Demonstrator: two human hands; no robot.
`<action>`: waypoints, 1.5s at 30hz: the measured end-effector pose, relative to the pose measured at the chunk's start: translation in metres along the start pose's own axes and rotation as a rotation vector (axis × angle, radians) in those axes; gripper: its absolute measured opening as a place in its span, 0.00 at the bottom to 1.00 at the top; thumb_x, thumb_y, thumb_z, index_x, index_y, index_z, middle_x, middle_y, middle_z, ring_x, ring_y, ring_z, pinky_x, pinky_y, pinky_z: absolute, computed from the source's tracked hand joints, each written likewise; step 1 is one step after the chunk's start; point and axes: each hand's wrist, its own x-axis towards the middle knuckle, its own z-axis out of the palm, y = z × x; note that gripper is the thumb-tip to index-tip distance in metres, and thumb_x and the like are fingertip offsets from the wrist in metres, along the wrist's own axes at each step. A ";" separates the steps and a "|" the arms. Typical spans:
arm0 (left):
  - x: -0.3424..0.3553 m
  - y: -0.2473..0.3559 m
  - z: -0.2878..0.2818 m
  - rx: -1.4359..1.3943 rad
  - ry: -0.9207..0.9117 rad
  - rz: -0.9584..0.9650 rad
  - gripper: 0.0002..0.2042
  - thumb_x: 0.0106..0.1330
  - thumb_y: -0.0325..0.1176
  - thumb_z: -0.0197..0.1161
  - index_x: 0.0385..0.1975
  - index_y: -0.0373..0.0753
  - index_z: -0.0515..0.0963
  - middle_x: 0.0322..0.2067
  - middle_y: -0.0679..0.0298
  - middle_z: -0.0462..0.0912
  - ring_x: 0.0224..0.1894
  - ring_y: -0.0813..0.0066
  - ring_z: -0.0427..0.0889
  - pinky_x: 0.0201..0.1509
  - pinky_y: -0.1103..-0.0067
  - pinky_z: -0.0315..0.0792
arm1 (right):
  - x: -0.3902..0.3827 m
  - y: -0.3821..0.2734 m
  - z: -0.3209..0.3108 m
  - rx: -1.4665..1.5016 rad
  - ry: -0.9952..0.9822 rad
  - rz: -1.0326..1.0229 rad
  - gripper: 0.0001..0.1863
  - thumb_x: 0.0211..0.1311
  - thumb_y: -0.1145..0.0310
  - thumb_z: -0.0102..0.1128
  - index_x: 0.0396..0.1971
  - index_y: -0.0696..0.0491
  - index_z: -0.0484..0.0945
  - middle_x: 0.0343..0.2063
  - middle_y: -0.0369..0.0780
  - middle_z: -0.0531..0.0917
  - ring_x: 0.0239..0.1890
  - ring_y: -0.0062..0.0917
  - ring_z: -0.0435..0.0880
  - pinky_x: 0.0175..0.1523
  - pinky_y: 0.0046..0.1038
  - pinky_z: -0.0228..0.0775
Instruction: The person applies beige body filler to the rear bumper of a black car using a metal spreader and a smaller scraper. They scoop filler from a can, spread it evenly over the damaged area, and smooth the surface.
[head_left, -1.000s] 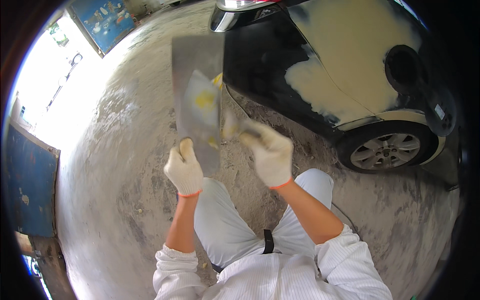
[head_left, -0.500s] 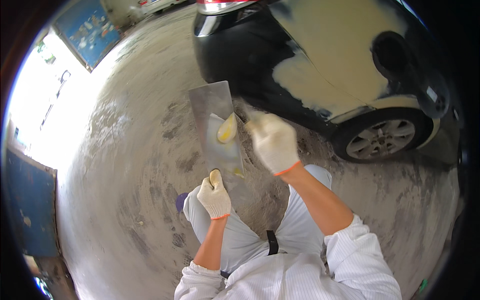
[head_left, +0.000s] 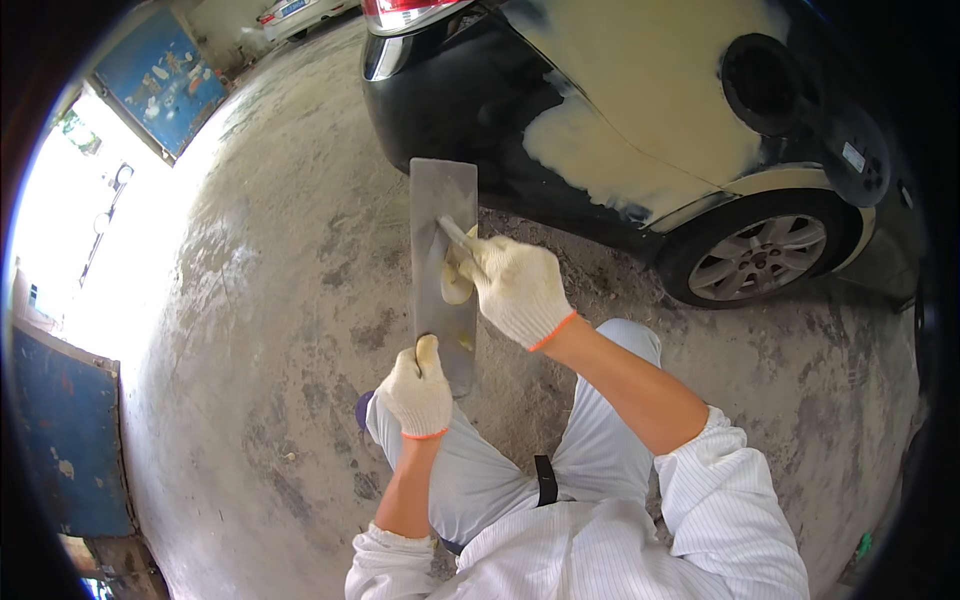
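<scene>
Board (head_left: 443, 262) of thin grey metal, long and flat, stands out in front of the knees, clenched at its near end by the left hand (head_left: 418, 392), the thumb pressed up along its face. It looks stiff and fairly light, held level from one end without sagging; the far end, well away from the grip, is the part most likely to waver under pressure. The bare edges are thin, so the gloved hold at the near end seems the safe place to take it.

The right hand (head_left: 515, 288) grasps a small scraper (head_left: 458, 236), its narrow blade laid on the board just beyond the fingers. A smear of pale yellow paste (head_left: 455, 285) sits under that hand, soft and sticky by the look of it, likely to slide off a tilted blade.

The scraper's handle is buried in the glove, and the blade is slightly blurred, so its width is hard to judge. How much paste lies beneath the right hand cannot be told. Beyond the board's far end, a black car (head_left: 470, 110) with pale patches is cut off by the picture's rim.
</scene>
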 end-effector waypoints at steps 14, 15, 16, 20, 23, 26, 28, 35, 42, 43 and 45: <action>0.060 0.002 -0.028 -0.140 0.308 0.008 0.19 0.78 0.38 0.68 0.23 0.33 0.81 0.15 0.63 0.78 0.17 0.73 0.74 0.24 0.70 0.69 | -0.011 -0.031 0.004 1.031 0.253 0.290 0.11 0.73 0.75 0.70 0.50 0.64 0.89 0.43 0.39 0.93 0.45 0.18 0.90 0.50 0.23 0.82; 0.044 0.001 -0.023 -0.191 0.235 -0.096 0.23 0.79 0.39 0.67 0.20 0.32 0.76 0.16 0.67 0.74 0.22 0.77 0.71 0.26 0.69 0.68 | -0.006 -0.030 0.002 1.112 0.324 0.412 0.11 0.75 0.73 0.70 0.49 0.65 0.89 0.41 0.38 0.93 0.42 0.16 0.87 0.47 0.23 0.81; 0.027 0.001 -0.013 -0.313 0.169 -0.204 0.24 0.80 0.41 0.67 0.21 0.32 0.76 0.17 0.65 0.72 0.24 0.77 0.70 0.27 0.70 0.66 | -0.005 -0.031 0.002 1.184 0.370 0.472 0.11 0.78 0.72 0.69 0.48 0.66 0.89 0.39 0.37 0.92 0.38 0.14 0.85 0.44 0.23 0.79; -0.029 -0.006 0.028 -0.402 -0.052 -0.495 0.26 0.81 0.46 0.67 0.26 0.26 0.79 0.19 0.63 0.72 0.28 0.79 0.68 0.31 0.69 0.66 | -0.010 -0.031 0.004 0.945 0.010 0.534 0.14 0.79 0.65 0.69 0.40 0.63 0.89 0.23 0.33 0.84 0.31 0.11 0.75 0.36 0.24 0.72; -0.027 -0.023 0.038 -0.504 0.053 -0.436 0.27 0.81 0.47 0.67 0.26 0.27 0.79 0.18 0.62 0.72 0.26 0.78 0.68 0.31 0.68 0.67 | -0.012 -0.027 -0.005 0.484 -0.284 0.348 0.14 0.77 0.62 0.68 0.41 0.59 0.90 0.23 0.49 0.84 0.27 0.32 0.85 0.38 0.35 0.76; -0.014 -0.029 0.031 -0.336 0.091 -0.396 0.27 0.81 0.48 0.67 0.26 0.27 0.79 0.17 0.61 0.73 0.25 0.76 0.68 0.31 0.68 0.67 | -0.001 -0.022 -0.020 0.293 -0.285 0.536 0.13 0.75 0.63 0.66 0.44 0.56 0.91 0.32 0.52 0.89 0.36 0.48 0.90 0.44 0.42 0.82; -0.007 -0.024 0.025 -0.192 0.036 -0.309 0.26 0.80 0.47 0.68 0.26 0.27 0.80 0.17 0.58 0.77 0.22 0.73 0.72 0.30 0.67 0.69 | 0.005 -0.021 -0.020 0.244 0.194 0.219 0.10 0.71 0.65 0.66 0.42 0.55 0.91 0.36 0.49 0.91 0.39 0.43 0.91 0.44 0.40 0.83; -0.004 -0.006 0.016 -0.047 -0.037 -0.258 0.24 0.79 0.46 0.67 0.30 0.26 0.83 0.20 0.50 0.81 0.23 0.65 0.78 0.34 0.65 0.72 | -0.009 -0.013 0.014 -0.074 -0.134 -0.087 0.08 0.70 0.63 0.65 0.38 0.51 0.88 0.31 0.42 0.88 0.38 0.40 0.91 0.42 0.42 0.84; 0.007 -0.001 -0.005 -0.021 -0.063 -0.147 0.21 0.78 0.44 0.68 0.30 0.29 0.84 0.19 0.49 0.80 0.21 0.58 0.79 0.32 0.63 0.73 | 0.005 -0.001 -0.002 0.023 0.047 0.143 0.09 0.73 0.65 0.67 0.43 0.53 0.90 0.38 0.46 0.91 0.42 0.44 0.91 0.46 0.41 0.83; 0.015 0.001 -0.011 -0.032 0.003 0.069 0.19 0.78 0.42 0.69 0.29 0.31 0.84 0.19 0.50 0.81 0.20 0.57 0.80 0.30 0.64 0.73 | 0.001 -0.005 0.000 0.120 0.021 0.152 0.09 0.72 0.66 0.68 0.44 0.53 0.90 0.39 0.46 0.91 0.42 0.44 0.92 0.46 0.40 0.84; 0.031 0.007 -0.022 0.027 0.067 0.324 0.15 0.76 0.38 0.71 0.28 0.36 0.85 0.18 0.54 0.82 0.19 0.56 0.82 0.25 0.67 0.71 | -0.016 -0.014 0.009 0.334 0.116 0.041 0.10 0.70 0.68 0.70 0.47 0.53 0.90 0.41 0.47 0.92 0.42 0.44 0.92 0.46 0.39 0.85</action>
